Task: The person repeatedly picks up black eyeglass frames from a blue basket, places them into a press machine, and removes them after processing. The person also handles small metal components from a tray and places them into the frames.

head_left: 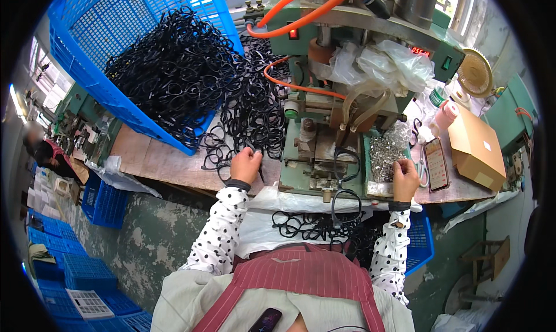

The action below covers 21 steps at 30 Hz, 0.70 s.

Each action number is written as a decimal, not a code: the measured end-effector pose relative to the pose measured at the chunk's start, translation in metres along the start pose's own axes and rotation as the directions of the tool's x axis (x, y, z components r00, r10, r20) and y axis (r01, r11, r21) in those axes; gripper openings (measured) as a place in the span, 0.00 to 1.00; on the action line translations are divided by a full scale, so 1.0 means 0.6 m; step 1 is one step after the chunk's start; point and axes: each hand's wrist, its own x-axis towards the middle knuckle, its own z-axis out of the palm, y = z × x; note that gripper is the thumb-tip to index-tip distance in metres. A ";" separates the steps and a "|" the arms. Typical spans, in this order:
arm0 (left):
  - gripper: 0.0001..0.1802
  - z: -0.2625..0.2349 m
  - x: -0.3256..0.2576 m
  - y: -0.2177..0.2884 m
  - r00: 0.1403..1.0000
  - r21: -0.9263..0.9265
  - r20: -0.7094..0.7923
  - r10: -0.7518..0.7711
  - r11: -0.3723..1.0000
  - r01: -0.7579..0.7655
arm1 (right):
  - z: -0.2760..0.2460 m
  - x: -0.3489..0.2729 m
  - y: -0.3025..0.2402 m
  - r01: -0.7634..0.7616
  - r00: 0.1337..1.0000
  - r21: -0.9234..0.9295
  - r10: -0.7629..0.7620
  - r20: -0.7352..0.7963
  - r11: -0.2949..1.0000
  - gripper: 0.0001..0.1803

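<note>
Lying in a tangled heap, smooth black looped pieces are filling much of a tilted blue plastic crate with latticed walls, and more are spreading over the tabletop beside it. The left hand is reaching into the near edge of this spread with its fingers bent inward; the tips are partly hiding, so I cannot tell how tightly they are closing or whether they are gripping a piece. The right hand is hovering at the right edge of a shallow tray of tiny, glinting metal bits, its fingers bending toward the thumb; whether they are pinching anything, I cannot tell.

Between the hands, a green-painted press with worn steel parts is standing, and two rounded black loops are showing at its front, one above the other. Crumpled clear plastic is bunching above, under arching orange hoses. At right, a phone is lying near a brown cardboard box.

Scuffed wood is making up the tabletop; the green floor is showing pale, flaking patches, and latticed blue crates are standing at lower left.
</note>
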 end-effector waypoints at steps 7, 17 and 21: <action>0.09 -0.048 -0.026 0.087 0.986 -0.464 0.119 0.116 0.884 -0.048 | 0.019 -0.006 -0.071 0.296 0.953 -0.116 -0.301 -0.030 0.948 0.05; 0.25 -0.055 -0.112 0.297 0.294 -0.170 -0.199 0.935 0.262 -0.950 | 0.000 -0.043 -0.281 -0.126 0.945 0.588 -0.085 0.317 0.799 0.08; 0.24 -0.034 -0.106 0.295 0.247 -0.316 -0.167 0.954 0.186 -0.930 | 0.026 -0.049 -0.277 -0.146 0.954 0.550 -0.031 0.299 0.823 0.11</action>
